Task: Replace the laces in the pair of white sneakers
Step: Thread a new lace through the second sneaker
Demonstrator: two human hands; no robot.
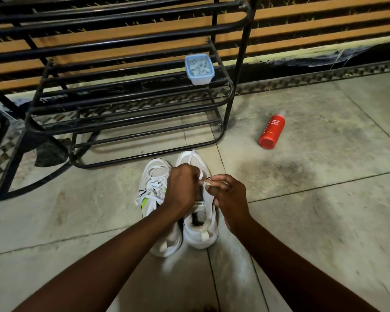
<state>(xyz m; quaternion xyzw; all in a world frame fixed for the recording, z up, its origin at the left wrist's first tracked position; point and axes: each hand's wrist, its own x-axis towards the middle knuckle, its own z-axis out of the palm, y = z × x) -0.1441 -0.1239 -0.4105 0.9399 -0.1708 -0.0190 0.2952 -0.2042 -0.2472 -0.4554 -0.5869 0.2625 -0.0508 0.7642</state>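
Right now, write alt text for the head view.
The left hand and right hand hold a white lace over one white sneaker; the other sneaker is laced. Behind stands a black rack holding a blue tub; a red bottle lies on the floor.

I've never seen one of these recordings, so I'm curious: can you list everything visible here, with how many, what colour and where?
laced sneaker: one, white with a yellow-green streak, on the floor, left of the pair
other sneaker: one, white, beside it on the right, under the hands
lace: one, white, running from the other sneaker's toe to the hands
shoe rack: one, black metal, behind the sneakers
container: one, blue-rimmed, on a rack shelf, pale pieces inside
bottle: one, red, lying on the floor right of the rack
floor: grey tiles
left hand: gripping the lace over the other sneaker
right hand: pinching the lace's end
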